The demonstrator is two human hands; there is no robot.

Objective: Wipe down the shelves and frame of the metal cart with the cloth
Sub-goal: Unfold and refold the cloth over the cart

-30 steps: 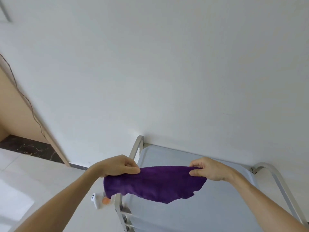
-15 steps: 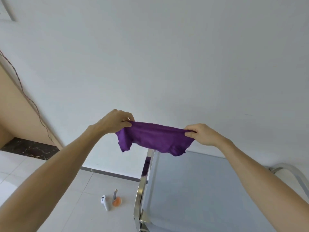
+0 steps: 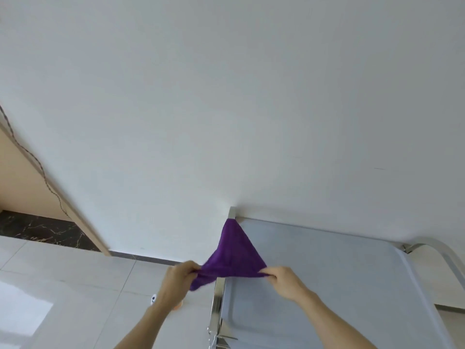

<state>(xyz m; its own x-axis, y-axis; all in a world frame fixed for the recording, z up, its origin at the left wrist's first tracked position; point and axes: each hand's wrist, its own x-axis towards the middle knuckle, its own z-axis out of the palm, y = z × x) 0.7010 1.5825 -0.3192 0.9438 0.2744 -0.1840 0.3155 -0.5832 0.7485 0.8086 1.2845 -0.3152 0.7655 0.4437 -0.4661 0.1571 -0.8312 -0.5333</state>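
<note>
1. Left hand [image 3: 182, 274] pinches the left end of the purple cloth [image 3: 232, 255], fingers curled round it; a loose tail of cloth hangs below the fist.
2. Right hand [image 3: 283, 279] pinches the right end, thumb and fingers closed on the fabric.
3. The cloth is stretched taut between the two hands, and its far point is looped round the cart's upright corner post [image 3: 231, 213], so it forms a triangle. It sits just ahead of both hands.
4. The cart's left frame rail [image 3: 218, 298] runs between the hands, under the cloth. The top shelf [image 3: 327, 285] lies ahead and to the right of the right hand. The curved handle bar [image 3: 442, 255] is far right.
5. Progress, as a judgement: the frame wipe is under way at the far-left post. The shelf top, the rest of the frame and any lower shelves look still to do; what has been cleaned cannot be told.
6. Versus 0.5 s ago: the cloth was held flat in the air above the cart's corner, clear of the frame. Now it is hooked round the post, and the hands are lower and nearer each other.
7. On the floor by the left wrist are a small white item [image 3: 153, 298] and an orange item [image 3: 179, 306], both partly hidden.
</note>
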